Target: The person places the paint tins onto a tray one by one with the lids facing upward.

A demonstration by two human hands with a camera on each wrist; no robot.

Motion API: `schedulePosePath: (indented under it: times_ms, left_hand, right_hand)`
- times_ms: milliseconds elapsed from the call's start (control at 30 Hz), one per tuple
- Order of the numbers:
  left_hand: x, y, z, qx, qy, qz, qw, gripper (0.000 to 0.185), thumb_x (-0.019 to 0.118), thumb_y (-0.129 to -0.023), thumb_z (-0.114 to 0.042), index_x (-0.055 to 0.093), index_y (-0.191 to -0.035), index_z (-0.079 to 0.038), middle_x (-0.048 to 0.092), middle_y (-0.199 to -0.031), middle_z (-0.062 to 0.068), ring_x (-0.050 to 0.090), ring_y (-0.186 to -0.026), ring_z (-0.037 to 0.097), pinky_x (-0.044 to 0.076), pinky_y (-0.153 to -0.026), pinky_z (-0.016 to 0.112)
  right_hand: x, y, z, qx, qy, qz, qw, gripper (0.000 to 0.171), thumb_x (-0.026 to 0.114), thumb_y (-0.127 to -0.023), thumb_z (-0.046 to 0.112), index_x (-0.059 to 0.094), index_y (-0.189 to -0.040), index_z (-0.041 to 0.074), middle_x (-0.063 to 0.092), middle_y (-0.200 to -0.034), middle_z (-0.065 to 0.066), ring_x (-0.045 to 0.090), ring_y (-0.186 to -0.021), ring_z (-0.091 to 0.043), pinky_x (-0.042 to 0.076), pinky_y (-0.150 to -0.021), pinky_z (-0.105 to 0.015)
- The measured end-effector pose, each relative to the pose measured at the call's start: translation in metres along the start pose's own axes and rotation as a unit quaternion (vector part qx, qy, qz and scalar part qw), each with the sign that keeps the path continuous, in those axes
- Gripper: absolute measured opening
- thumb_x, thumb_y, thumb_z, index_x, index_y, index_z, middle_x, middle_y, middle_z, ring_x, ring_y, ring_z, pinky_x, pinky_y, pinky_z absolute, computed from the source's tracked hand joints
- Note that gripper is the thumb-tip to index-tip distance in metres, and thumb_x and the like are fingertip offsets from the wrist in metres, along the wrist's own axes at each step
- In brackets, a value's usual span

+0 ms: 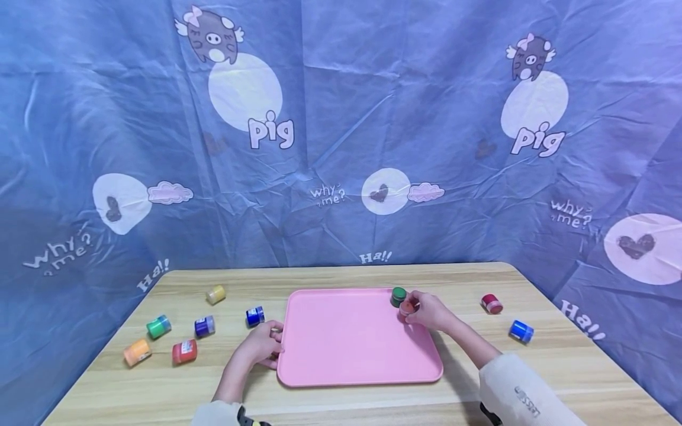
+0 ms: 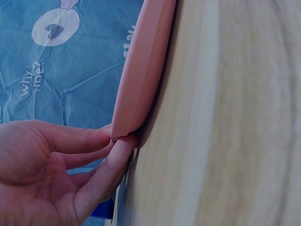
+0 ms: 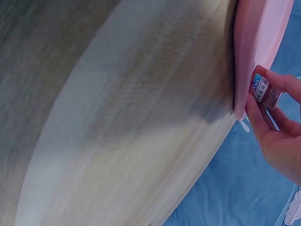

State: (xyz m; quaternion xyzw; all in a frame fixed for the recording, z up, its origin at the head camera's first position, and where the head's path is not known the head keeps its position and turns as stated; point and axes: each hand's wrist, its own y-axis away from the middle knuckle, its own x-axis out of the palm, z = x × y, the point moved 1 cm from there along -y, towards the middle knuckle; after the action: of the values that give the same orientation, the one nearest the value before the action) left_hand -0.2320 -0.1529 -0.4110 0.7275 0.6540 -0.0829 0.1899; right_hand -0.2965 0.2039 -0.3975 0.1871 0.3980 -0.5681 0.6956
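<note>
A pink tray [image 1: 351, 340] lies on the wooden table. My left hand [image 1: 263, 343] pinches its left edge; in the left wrist view the thumb is on the rim [image 2: 141, 80] and fingers are beneath it. At the tray's far right corner, my right hand [image 1: 430, 310] grips a small reddish-brown paint jar [image 1: 407, 307] between thumb and fingers. The right wrist view shows the printed label on this paint jar [image 3: 260, 88], close to the tray wall. Just behind it, a green paint jar [image 1: 398, 297] stands upright in that corner.
Left of the tray, several jars lie on their sides: yellow [image 1: 215, 294], green [image 1: 158, 326], orange [image 1: 137, 352], red [image 1: 184, 351], purple-blue [image 1: 204, 326] and blue [image 1: 254, 316]. On the right lie a dark red jar [image 1: 492, 303] and a blue jar [image 1: 521, 331]. A blue curtain [image 1: 341, 236] hangs behind.
</note>
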Motion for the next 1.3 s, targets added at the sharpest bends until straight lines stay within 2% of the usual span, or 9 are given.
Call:
schedulePosePath:
  times_ms: [533,767,867,1000,1133,1300]
  left_hand:
    - [0.001,-0.001,-0.001,0.001,0.002,0.002,1.0,0.046,0.049,-0.071,0.019,0.042,-0.117,0.016,0.048,-0.083,0.014,0.054,-0.063,0.022,0.054,-0.051,0.034]
    - [0.002,-0.001,0.0,-0.002,-0.002,0.007,1.0,0.046,0.049,-0.071,0.019,0.041,-0.117,0.016,0.048,-0.084,0.014,0.054,-0.063,0.022,0.054,-0.052,0.033]
    - [0.002,-0.001,0.001,-0.002,-0.002,0.008,1.0,0.046,0.049,-0.072,0.019,0.041,-0.117,0.016,0.049,-0.083,0.013,0.054,-0.063,0.022,0.054,-0.052,0.033]
    - [0.002,0.0,0.001,0.0,0.003,0.008,1.0,0.046,0.049,-0.071,0.019,0.041,-0.117,0.017,0.049,-0.083,0.013,0.054,-0.063,0.021,0.054,-0.052,0.034]
    - [0.001,0.0,0.001,0.004,0.005,0.003,1.0,0.047,0.049,-0.07,0.019,0.041,-0.116,0.017,0.048,-0.083,0.013,0.054,-0.063,0.021,0.054,-0.051,0.034]
    - [0.0,0.001,0.0,0.006,0.006,0.003,1.0,0.046,0.049,-0.07,0.02,0.042,-0.116,0.017,0.048,-0.083,0.013,0.054,-0.062,0.021,0.053,-0.05,0.034]
  right_hand:
    - [0.002,0.002,-0.001,0.002,0.021,-0.004,1.0,0.031,0.074,-0.061,-0.003,0.055,-0.084,-0.001,0.057,-0.077,-0.005,0.054,-0.073,-0.02,0.046,-0.061,-0.028]
    - [-0.006,0.003,0.002,0.003,0.011,0.032,0.999,0.035,0.073,-0.063,-0.003,0.055,-0.093,-0.006,0.059,-0.082,-0.008,0.057,-0.077,-0.023,0.048,-0.066,-0.03]
    - [-0.014,0.005,0.002,-0.003,-0.015,0.047,0.999,0.036,0.071,-0.065,-0.005,0.054,-0.096,-0.01,0.06,-0.084,-0.013,0.059,-0.078,-0.027,0.051,-0.067,-0.032]
    - [-0.029,0.006,-0.002,-0.013,-0.03,0.047,0.998,0.035,0.069,-0.067,-0.006,0.054,-0.098,-0.013,0.06,-0.087,-0.018,0.06,-0.081,-0.032,0.052,-0.069,-0.035]
    - [-0.05,0.006,-0.008,-0.027,-0.02,0.039,0.999,0.03,0.068,-0.071,-0.005,0.055,-0.097,-0.013,0.059,-0.089,-0.02,0.06,-0.082,-0.034,0.052,-0.069,-0.037]
    - [-0.078,0.009,-0.02,-0.046,0.0,0.027,0.999,0.023,0.066,-0.074,-0.005,0.056,-0.093,-0.012,0.059,-0.089,-0.017,0.059,-0.083,-0.037,0.051,-0.07,-0.037]
